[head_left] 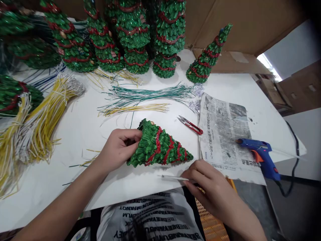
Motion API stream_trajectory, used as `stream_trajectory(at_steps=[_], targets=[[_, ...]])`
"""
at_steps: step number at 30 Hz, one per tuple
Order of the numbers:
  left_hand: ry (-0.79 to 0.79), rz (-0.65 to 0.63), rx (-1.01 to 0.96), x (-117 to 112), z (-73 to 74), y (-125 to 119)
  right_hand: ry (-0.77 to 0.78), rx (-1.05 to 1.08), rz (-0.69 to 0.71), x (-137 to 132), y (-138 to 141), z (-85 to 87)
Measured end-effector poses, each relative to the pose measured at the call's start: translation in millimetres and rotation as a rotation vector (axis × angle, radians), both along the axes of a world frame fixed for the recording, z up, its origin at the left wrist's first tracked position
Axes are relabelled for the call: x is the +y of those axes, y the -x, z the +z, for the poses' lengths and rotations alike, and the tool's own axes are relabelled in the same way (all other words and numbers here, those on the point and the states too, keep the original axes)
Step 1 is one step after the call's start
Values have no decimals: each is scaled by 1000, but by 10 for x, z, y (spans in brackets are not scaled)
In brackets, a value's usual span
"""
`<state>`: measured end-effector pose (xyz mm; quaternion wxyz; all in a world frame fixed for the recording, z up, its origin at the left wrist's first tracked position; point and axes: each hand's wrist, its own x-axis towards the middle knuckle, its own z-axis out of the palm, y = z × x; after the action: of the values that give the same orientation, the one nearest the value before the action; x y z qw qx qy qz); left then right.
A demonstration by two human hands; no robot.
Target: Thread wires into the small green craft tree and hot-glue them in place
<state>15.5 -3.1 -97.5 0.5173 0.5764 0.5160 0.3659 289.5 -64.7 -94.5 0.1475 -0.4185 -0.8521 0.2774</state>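
Note:
My left hand (pixel 117 147) grips the wide base of a small green Christmas tree (pixel 160 147) wound with red garland. The tree lies on its side on the white table (pixel 82 127), its tip pointing right. My right hand (pixel 208 187) is at the table's near edge, fingers pinched on a thin pale stick (pixel 173 177) that points left, just below the tree's tip.
Several finished green trees (pixel 135 36) stand at the back. Bundles of yellow and white wires (pixel 42 124) lie left, green and yellow wires (pixel 147 97) in the middle. Red snips (pixel 190 124), a newspaper (pixel 225 134) and a blue glue gun (pixel 263 155) lie on the right.

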Motion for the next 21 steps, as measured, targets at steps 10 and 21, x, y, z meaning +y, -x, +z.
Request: stream_trajectory(at_steps=[10, 21], targets=[[-13, -58, -62, 28, 1, 9, 266, 1028, -353, 141, 176, 137], [-17, -50, -56, 14, -37, 30, 343, 1046, -344, 407, 533, 188]])
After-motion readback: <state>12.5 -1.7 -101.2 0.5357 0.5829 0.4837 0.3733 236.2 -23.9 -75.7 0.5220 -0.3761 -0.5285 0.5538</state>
